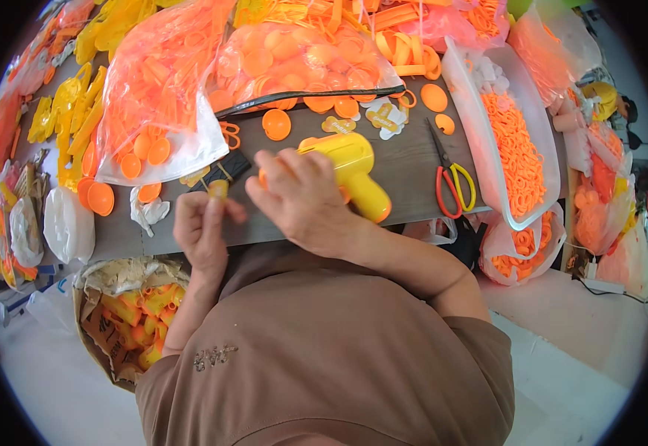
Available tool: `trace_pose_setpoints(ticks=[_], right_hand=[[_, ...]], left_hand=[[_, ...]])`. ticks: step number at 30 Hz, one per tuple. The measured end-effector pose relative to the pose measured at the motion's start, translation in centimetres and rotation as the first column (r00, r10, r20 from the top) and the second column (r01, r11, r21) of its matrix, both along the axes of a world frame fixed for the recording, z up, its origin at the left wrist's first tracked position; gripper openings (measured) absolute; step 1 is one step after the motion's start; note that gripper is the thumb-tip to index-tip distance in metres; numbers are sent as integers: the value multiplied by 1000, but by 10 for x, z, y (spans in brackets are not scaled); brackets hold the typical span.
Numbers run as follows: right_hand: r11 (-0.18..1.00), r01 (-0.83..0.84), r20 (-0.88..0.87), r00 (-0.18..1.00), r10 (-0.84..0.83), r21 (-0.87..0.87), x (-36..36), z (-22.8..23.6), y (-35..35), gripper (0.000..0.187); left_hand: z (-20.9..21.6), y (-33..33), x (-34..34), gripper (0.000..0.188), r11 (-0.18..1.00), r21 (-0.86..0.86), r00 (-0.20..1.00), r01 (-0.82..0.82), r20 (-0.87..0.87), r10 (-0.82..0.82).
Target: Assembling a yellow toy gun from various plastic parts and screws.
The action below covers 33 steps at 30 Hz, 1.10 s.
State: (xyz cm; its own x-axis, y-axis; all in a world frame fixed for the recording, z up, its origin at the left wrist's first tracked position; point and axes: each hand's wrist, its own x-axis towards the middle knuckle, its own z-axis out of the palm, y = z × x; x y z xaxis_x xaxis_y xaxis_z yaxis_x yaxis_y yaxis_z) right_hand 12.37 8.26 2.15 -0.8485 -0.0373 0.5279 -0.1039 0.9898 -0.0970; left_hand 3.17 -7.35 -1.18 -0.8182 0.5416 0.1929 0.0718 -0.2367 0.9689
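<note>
Brown sleeves lead up from the lower edge to both hands over the dark tabletop (413, 160). Nearest, a cardboard box (97, 327) of yellow parts sits below the tabletop's left edge. The left hand (201, 230) pinches a small yellow piece (218, 189) between its fingertips. The right hand (301, 197) is closed around a yellow toy gun-shaped body (353, 171) lying just beside it. Right of that lie red-and-yellow scissors (452, 182). Farther back, 2 clear bags of orange discs (294, 59) rest against the piles.
</note>
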Motion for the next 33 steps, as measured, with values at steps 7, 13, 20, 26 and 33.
trace_pose_setpoints(ticks=[7, 13, 20, 26, 33], right_hand=[[935, -180, -139, 980, 143, -305, 0, -11, 8, 33], [868, 160, -72, 973, -218, -470, -20, 12, 134, 18], [954, 225, 104, 973, -208, -200, -123, 14, 180, 24], [944, 291, 95, 956, -279, -152, -144, -9, 184, 22], [686, 212, 78, 972, -221, -696, -80, 11, 199, 19]], left_hand=[[9, -1, 5, 12, 999, 26, 999, 45, 17, -46], [20, 19, 7, 11, 971, -225, 800, 82, -566, -199], [15, 57, 12, 19, 945, -323, 443, 56, -840, -314], [16, 52, 6, 16, 930, -361, 413, 68, -838, -356], [30, 45, 5, 16, 963, -267, 510, 28, -825, -243]])
